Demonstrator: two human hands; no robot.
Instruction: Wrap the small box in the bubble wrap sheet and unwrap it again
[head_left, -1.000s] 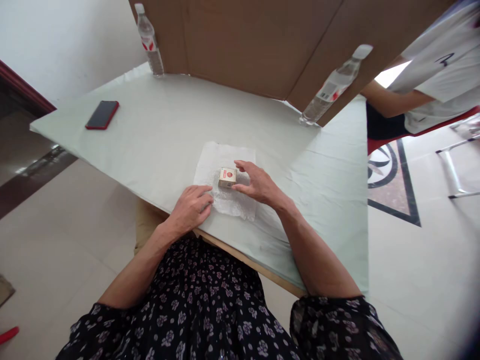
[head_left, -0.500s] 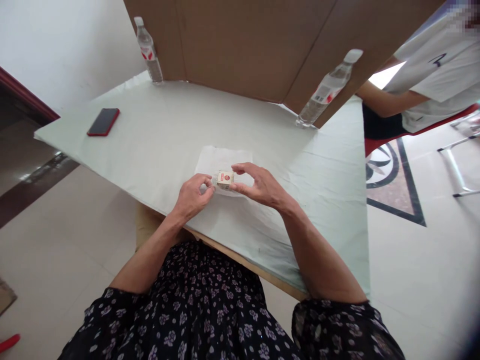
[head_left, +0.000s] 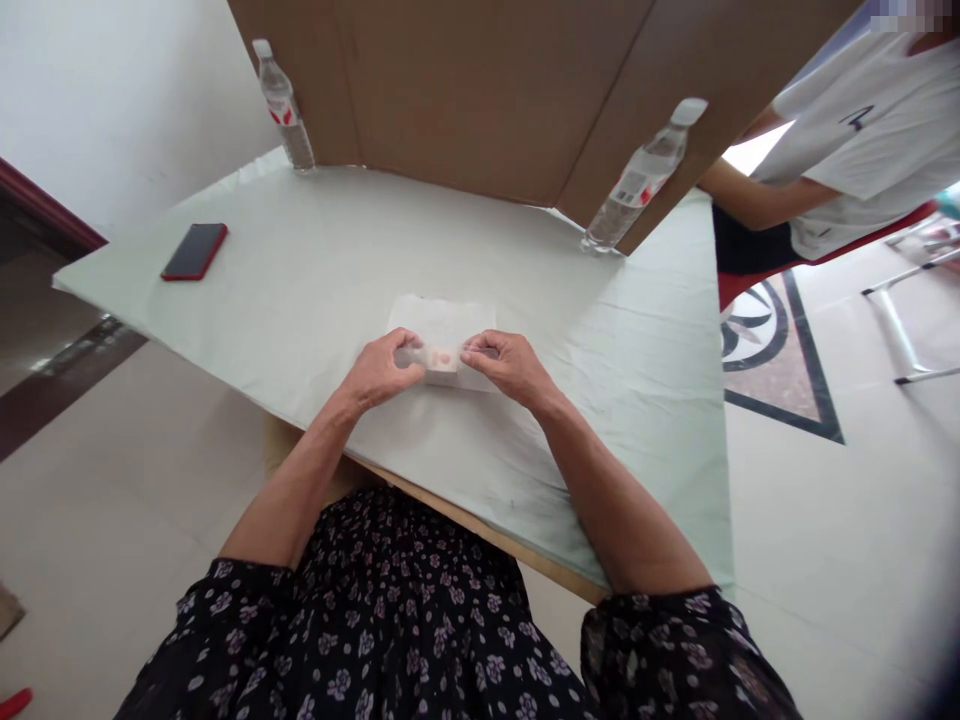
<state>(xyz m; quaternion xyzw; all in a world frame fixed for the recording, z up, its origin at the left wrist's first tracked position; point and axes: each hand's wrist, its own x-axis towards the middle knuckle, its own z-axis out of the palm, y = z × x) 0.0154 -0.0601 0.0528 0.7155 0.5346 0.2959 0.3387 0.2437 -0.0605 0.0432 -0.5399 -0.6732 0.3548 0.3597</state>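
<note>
A small box (head_left: 442, 357) lies on the table in front of me. White, thin paper (head_left: 431, 312) covers it, and its reddish print shows faintly through. My left hand (head_left: 384, 368) is at the box's left end, thumb and forefinger curled round in a loose pinch on the paper. On the right side, my right hand (head_left: 514, 366) pinches the paper between thumb and fingertips, close to the box. The rest of the sheet spreads flat behind and to the right of the box.
A phone with a red edge (head_left: 194, 251) lies at the left of the table (head_left: 300, 270). Two water bottles, one left (head_left: 283, 108) and one right (head_left: 645, 178), stand against a brown cardboard panel (head_left: 480, 90). Another person's arm (head_left: 772, 200) shows beyond it.
The box was bare with its label plain; now paper lies over it. My right hand went from spread beside the box to pinching the paper. The view has shifted slightly.
</note>
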